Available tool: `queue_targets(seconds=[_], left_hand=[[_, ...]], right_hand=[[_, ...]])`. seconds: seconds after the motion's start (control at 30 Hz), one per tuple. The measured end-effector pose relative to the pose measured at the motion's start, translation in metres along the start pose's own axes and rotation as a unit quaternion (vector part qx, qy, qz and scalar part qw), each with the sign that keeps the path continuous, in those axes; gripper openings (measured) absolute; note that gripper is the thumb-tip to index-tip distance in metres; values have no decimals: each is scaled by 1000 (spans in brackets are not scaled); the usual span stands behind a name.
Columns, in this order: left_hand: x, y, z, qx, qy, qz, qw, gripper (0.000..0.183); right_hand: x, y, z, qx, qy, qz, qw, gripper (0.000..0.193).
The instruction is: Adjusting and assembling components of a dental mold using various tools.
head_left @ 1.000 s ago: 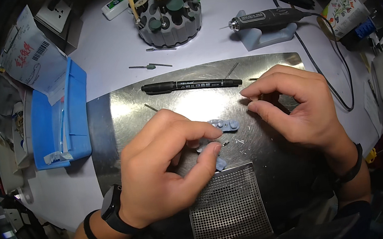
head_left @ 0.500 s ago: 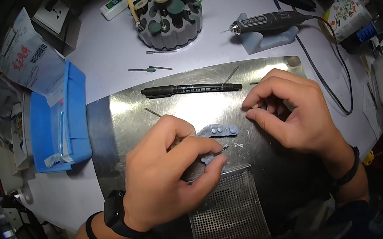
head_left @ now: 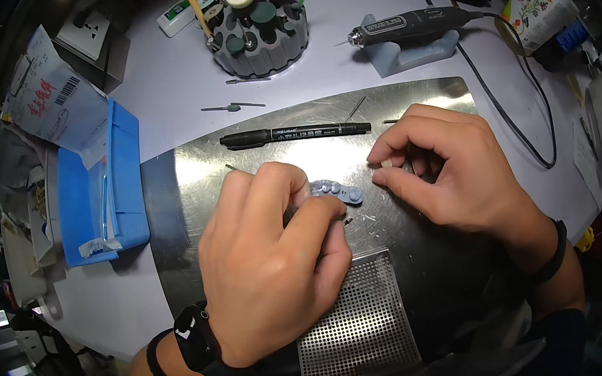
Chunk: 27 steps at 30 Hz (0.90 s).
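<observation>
A small cream-coloured dental crown (head_left: 387,165) sits between the thumb and forefinger of my right hand (head_left: 449,170), over the right part of the metal plate (head_left: 204,222). My left hand (head_left: 272,255) is closed, fingers curled and thumb drawn in; whatever it grips is hidden behind them. Just past its fingertips lies a blue-grey dental model (head_left: 339,192) with a row of teeth, its left end covered by the hand. Beside the left fingertips are some small pale bits (head_left: 369,217) and a tiny dark-tipped piece (head_left: 348,220).
A black marker (head_left: 294,135) lies across the plate, with a perforated metal grid (head_left: 355,324) at the near side. Beyond stand a round bur holder (head_left: 262,54) and a corded handpiece (head_left: 412,25) on its rest. At left is a blue tray (head_left: 127,179) with papers; loose burs (head_left: 231,108) lie behind.
My left fingers have curled in and the thumb has pulled back; the second blue piece seen under them is now hidden. My right hand keeps its pinch on the crown. The whole view shifted slightly.
</observation>
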<state>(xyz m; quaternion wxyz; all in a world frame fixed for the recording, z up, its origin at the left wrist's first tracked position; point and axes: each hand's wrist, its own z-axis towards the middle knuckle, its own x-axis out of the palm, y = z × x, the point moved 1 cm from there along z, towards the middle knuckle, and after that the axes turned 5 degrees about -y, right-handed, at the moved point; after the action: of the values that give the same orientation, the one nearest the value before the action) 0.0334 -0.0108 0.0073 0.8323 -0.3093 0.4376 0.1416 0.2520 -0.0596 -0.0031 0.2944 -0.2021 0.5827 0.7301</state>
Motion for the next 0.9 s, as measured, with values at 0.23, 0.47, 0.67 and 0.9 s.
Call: queue_targets(seconds=[0.23, 0.47, 0.67, 0.9], left_hand=[[15, -2, -2, 42, 5, -22, 999, 19], [-2, -1, 0, 18, -27, -117, 993, 18], [-8, 18, -15, -196, 21, -538, 820, 15], [-11, 22, -14, -61, 31, -512, 856, 25]], right_hand=[[2, -2, -2, -15, -5, 2, 1000, 13], [-1, 7, -5, -35, -31, 37, 998, 14], [7, 21, -9, -51, -24, 203, 978, 20], [7, 32, -16, -95, 0, 232, 968, 24]])
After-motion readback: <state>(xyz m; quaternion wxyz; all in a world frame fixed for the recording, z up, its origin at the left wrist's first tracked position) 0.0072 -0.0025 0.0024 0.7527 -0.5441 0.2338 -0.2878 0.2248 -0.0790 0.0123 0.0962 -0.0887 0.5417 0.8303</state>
